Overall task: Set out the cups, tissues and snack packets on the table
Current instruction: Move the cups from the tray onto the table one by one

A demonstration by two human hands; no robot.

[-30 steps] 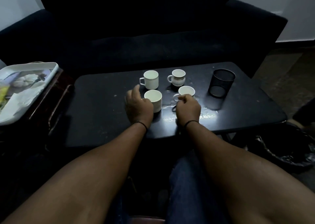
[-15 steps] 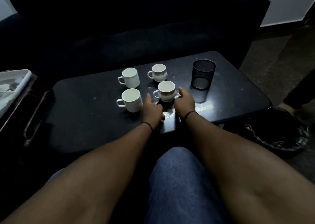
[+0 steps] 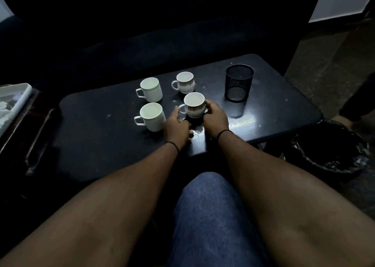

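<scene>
White cups in a square of four on dark table (image 3: 91, 124). Right hand (image 3: 216, 117) curled round near-right patterned cup (image 3: 193, 105), upright on tabletop. Left hand (image 3: 176, 127) just beside that cup's handle, fingers loosely bent, gripping nothing. Plain cup (image 3: 152, 116) at near left, another plain cup (image 3: 151, 89) and second patterned cup (image 3: 184, 82) behind. Black mesh pot (image 3: 239, 83) to right.

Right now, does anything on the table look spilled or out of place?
Yes. A wet patch shines on the table at its near edge, between the left hand and right hand, below the held cup. It looks like spilled liquid. All four cups stand upright.
</scene>
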